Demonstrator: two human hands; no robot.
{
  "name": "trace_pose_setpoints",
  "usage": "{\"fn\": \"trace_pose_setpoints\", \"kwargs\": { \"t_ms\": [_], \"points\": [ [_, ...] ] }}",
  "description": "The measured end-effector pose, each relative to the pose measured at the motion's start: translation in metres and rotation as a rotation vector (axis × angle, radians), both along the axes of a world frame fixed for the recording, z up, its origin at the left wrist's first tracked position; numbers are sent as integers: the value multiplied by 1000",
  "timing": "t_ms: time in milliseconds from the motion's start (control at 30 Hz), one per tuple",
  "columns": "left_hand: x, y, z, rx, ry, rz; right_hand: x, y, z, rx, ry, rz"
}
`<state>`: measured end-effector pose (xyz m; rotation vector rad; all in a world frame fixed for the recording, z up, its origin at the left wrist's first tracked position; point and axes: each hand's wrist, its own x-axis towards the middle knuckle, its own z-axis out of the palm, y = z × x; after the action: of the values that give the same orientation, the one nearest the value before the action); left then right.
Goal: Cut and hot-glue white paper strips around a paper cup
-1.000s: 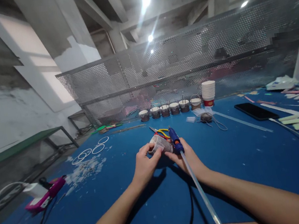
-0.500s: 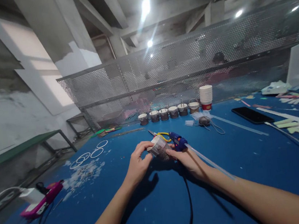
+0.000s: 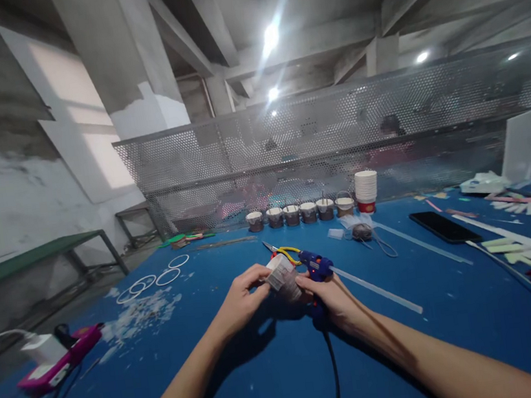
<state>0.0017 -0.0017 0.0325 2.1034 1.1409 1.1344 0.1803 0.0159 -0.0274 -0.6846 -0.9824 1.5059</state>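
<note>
Your small cup [image 3: 287,282] tilts between your left grip [image 3: 257,283] and your right grip [image 3: 324,289], its white opening turned up and leftward, its greyish-brown side carrying a paler patch near the rim. Just beside it, your blue glue gun [image 3: 317,265] points up-left; its translucent stick [image 3: 378,292] juts rearward and its black cord [image 3: 332,360] runs downward.

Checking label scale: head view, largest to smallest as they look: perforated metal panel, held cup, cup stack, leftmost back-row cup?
1. Perforated metal panel
2. Held cup and cup stack: not ranked; held cup is nearer, partly finger-covered
3. Leftmost back-row cup
</note>
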Motion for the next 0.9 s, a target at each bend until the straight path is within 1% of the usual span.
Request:
{"fn": "trace_pose_setpoints", "kwargs": {
  "t_ms": [67, 167, 267, 433, 533, 700, 900],
  "points": [
    [0, -1, 1, -7, -13, 17, 0, 0, 1, -19, -5, -16],
    [1, -1, 1, -12, -48, 75, 2, -1, 3, -50, -24, -43],
    [0, 3, 0, 7, -113, 171, 5, 0, 3, -96, -59, -84],
    [-7, 13, -4, 74, -287, 326, 13, 0, 4, -142, -119, -141],
    [-12, 19, -7, 76, -355, 390, 13, -5, 8, -105, -151, -147],
    [-17, 23, -8, -9, -447, 425, 8, -16, 14, -21, -205, -125],
    [-16, 23, -7, -97, -541, 429, 8, -23, 8, 101, -376, -87]
  ]
}}
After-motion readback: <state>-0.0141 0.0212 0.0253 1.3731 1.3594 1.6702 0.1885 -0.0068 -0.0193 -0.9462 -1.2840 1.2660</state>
